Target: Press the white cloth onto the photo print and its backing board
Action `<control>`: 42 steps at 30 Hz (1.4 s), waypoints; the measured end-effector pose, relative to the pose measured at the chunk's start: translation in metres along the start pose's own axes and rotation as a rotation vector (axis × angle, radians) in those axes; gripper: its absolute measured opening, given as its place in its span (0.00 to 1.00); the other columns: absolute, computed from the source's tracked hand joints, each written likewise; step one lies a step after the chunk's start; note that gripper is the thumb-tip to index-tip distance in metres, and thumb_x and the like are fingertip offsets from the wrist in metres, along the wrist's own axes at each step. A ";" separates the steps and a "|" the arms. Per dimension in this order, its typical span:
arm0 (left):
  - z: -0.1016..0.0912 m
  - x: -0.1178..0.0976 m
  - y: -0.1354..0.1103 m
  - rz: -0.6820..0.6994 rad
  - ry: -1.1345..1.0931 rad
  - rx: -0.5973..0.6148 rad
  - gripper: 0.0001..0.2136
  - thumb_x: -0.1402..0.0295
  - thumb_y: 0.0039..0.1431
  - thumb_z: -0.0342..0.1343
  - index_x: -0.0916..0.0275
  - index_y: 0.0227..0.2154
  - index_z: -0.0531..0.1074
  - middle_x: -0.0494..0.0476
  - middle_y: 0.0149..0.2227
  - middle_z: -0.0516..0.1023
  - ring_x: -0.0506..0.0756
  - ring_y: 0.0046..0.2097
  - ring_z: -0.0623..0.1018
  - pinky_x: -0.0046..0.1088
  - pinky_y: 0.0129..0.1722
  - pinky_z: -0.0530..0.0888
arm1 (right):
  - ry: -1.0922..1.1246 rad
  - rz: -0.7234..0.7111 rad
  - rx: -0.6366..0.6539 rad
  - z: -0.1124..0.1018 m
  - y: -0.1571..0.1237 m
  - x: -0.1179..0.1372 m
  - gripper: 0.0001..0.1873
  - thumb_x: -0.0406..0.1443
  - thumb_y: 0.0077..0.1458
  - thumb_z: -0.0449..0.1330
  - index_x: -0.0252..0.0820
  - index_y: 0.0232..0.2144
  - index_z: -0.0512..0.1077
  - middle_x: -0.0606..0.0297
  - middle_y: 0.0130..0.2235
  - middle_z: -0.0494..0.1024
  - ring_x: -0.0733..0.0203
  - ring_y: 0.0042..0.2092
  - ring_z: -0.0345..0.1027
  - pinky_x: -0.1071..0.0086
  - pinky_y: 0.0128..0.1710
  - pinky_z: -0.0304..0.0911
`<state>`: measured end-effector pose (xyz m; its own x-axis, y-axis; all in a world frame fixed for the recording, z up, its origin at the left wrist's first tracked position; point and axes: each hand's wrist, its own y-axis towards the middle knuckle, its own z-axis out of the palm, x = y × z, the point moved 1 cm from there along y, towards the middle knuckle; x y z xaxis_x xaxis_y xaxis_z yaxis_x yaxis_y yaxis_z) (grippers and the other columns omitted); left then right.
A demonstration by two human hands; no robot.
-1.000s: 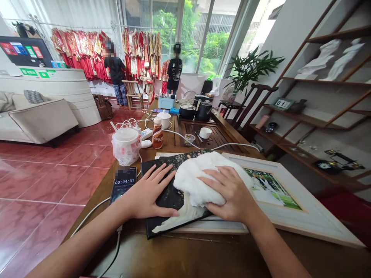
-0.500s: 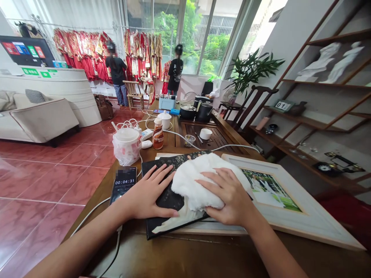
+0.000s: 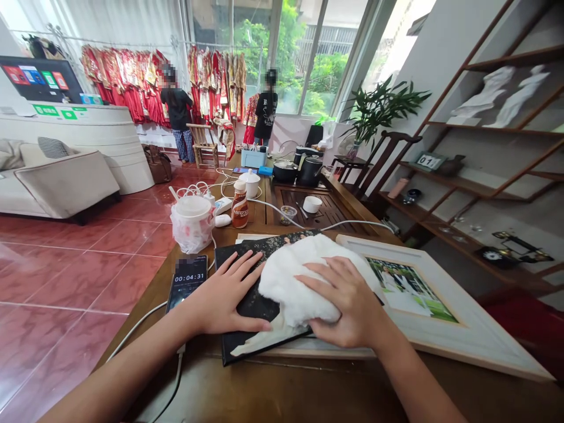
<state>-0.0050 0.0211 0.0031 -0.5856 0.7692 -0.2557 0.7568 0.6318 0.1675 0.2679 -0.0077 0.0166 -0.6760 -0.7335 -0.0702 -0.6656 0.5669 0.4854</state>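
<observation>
A black board or album (image 3: 247, 346) with a dark printed picture lies on the wooden table, partly over a pale frame. My left hand (image 3: 224, 291) rests flat on its left part, fingers spread. Under my right hand (image 3: 352, 299) is a bunched white fluffy cloth (image 3: 291, 270), gripped between thumb and fingers and pressed on the board. Much of the board's picture is hidden by the cloth and hands. Beside it on the right lies a white framed photo (image 3: 414, 288) of people on grass.
A phone (image 3: 188, 279) with a running timer and cable lies left of my left hand. Behind are a bagged tub (image 3: 192, 220), a Nescafe bottle (image 3: 239, 205), a lidded white cup (image 3: 250, 183) and a tea tray (image 3: 339, 211). Two people stand by red garments (image 3: 132, 76).
My right hand and the cloth have shifted very slightly left and toward me over the board. My left hand stays in place.
</observation>
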 end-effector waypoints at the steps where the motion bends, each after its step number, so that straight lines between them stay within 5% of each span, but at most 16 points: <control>1: 0.000 0.000 0.000 0.006 -0.003 -0.003 0.48 0.34 0.55 0.49 0.58 0.70 0.43 0.62 0.71 0.42 0.66 0.71 0.45 0.50 0.68 0.45 | 0.020 -0.021 0.003 0.001 0.002 0.005 0.35 0.41 0.42 0.64 0.45 0.55 0.67 0.53 0.54 0.71 0.40 0.51 0.63 0.43 0.53 0.52; 11: -0.001 -0.001 0.000 -0.014 0.011 0.012 0.48 0.34 0.55 0.48 0.60 0.70 0.44 0.63 0.71 0.42 0.67 0.71 0.45 0.51 0.68 0.45 | -0.039 0.007 -0.005 -0.002 -0.003 -0.010 0.33 0.41 0.46 0.65 0.42 0.55 0.67 0.51 0.53 0.72 0.41 0.51 0.64 0.45 0.52 0.55; 18: 0.000 0.000 0.000 -0.005 0.021 0.020 0.48 0.34 0.55 0.47 0.60 0.70 0.43 0.62 0.71 0.41 0.66 0.71 0.43 0.50 0.68 0.45 | 0.038 -0.081 0.031 0.001 0.004 0.008 0.37 0.42 0.42 0.64 0.46 0.57 0.66 0.55 0.55 0.71 0.42 0.52 0.64 0.45 0.54 0.53; 24: 0.000 0.000 0.000 -0.016 0.024 0.018 0.48 0.34 0.56 0.48 0.61 0.70 0.44 0.64 0.71 0.42 0.68 0.70 0.44 0.52 0.68 0.45 | -0.056 0.036 -0.007 -0.001 -0.004 -0.013 0.32 0.41 0.46 0.63 0.43 0.55 0.67 0.52 0.53 0.72 0.42 0.52 0.65 0.46 0.52 0.55; 31: -0.001 -0.001 0.000 0.012 0.001 -0.008 0.47 0.35 0.55 0.50 0.57 0.70 0.45 0.61 0.71 0.44 0.67 0.70 0.46 0.50 0.68 0.46 | 0.053 -0.060 0.052 0.002 0.004 0.010 0.38 0.42 0.42 0.64 0.47 0.58 0.65 0.55 0.56 0.70 0.41 0.53 0.63 0.44 0.55 0.52; 42: -0.001 -0.001 0.000 0.003 0.010 0.010 0.47 0.35 0.56 0.49 0.57 0.70 0.44 0.61 0.71 0.42 0.67 0.71 0.45 0.50 0.68 0.46 | 0.042 -0.044 0.033 0.000 0.003 0.009 0.36 0.40 0.42 0.63 0.44 0.56 0.66 0.54 0.55 0.71 0.40 0.52 0.63 0.43 0.53 0.53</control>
<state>-0.0043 0.0205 0.0040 -0.5862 0.7721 -0.2455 0.7613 0.6286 0.1591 0.2600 -0.0131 0.0176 -0.6322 -0.7729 -0.0539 -0.7049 0.5449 0.4540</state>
